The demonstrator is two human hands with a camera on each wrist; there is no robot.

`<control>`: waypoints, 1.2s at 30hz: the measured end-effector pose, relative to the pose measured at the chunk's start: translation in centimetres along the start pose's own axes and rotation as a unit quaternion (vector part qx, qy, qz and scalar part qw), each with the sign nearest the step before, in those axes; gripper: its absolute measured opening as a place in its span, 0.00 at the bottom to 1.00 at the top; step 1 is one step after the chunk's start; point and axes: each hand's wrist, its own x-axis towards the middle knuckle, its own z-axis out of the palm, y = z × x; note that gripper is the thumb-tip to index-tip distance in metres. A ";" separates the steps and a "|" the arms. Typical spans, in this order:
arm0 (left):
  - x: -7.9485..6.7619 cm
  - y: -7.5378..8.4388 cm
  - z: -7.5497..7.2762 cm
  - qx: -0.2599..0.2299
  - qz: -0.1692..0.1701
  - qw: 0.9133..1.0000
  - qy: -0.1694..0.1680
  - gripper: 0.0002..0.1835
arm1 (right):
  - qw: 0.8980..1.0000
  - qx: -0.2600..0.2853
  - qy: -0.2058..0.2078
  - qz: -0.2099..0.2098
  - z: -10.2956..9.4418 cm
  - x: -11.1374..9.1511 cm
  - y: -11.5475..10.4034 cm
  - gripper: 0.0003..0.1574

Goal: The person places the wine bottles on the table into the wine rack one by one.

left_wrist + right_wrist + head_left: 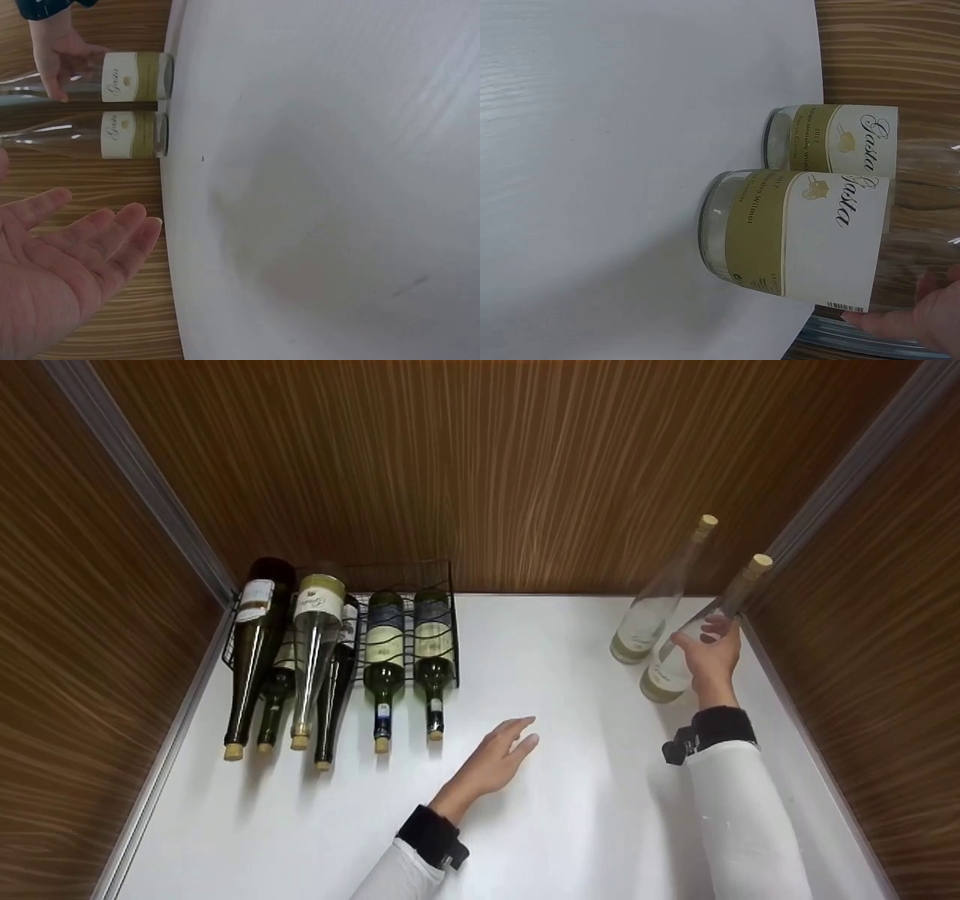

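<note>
On the right of the white surface, my right hand (716,656) grips a clear glass wine bottle (667,671) around its middle. That bottle stands upright, corked, with a cream and gold label (832,232). Just behind it, to the left, a matching clear bottle (641,622) also stands upright. My left hand (491,761) hovers over the middle of the surface with fingers extended and nothing in it. In the left wrist view its palm (45,292) shows, apart from both clear bottles.
At the left back, a black wire rack (456,660) holds several corked bottles lying with necks forward, including a dark bottle (255,660) and a clear bottle (315,637) on top. Wood-grain walls (525,472) enclose the white surface (540,660) at the back and both sides.
</note>
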 end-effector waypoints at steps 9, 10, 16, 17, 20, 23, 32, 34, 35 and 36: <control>0.0 -0.2 -0.7 -0.002 -0.002 1.000 0.011 0.30 | 0.998 -0.028 -0.011 -0.058 0.6 -1.5 -0.6 0.36; 0.0 -0.2 -0.8 -0.002 -0.002 1.000 0.012 0.30 | 0.997 -0.036 -0.015 -0.065 0.7 -1.6 -0.7 0.36; -0.1 -0.2 -1.2 -0.005 -0.008 1.000 0.010 0.30 | 0.992 -0.078 -0.051 -0.080 1.2 -2.9 -1.0 0.41; -0.1 -0.2 -1.3 -0.005 -0.009 1.000 0.010 0.30 | 0.991 -0.086 -0.057 -0.085 1.3 -3.2 -1.1 0.41; -0.1 -0.2 -1.5 -0.002 -0.010 1.000 0.013 0.31 | 0.984 -0.110 -0.072 -0.117 1.7 -3.8 -1.2 0.40; 0.0 -0.1 -1.8 0.006 -0.006 1.000 0.016 0.31 | 0.973 -0.134 -0.082 -0.168 2.2 -4.5 -1.1 0.39; 0.5 0.7 -3.1 -0.015 0.003 1.000 0.025 0.32 | 0.930 -0.219 -0.124 -0.269 3.7 -6.2 -0.6 0.41; 0.7 1.0 -3.5 -0.026 0.010 0.999 0.028 0.32 | 0.919 -0.234 -0.133 -0.289 3.9 -6.4 -0.6 0.42; 0.8 1.2 -3.6 -0.032 0.013 0.999 0.030 0.32 | 0.913 -0.240 -0.137 -0.299 4.1 -6.6 -0.6 0.42; 0.9 1.3 -3.7 -0.038 0.016 0.999 0.032 0.32 | 0.908 -0.246 -0.142 -0.309 4.2 -6.8 -0.6 0.42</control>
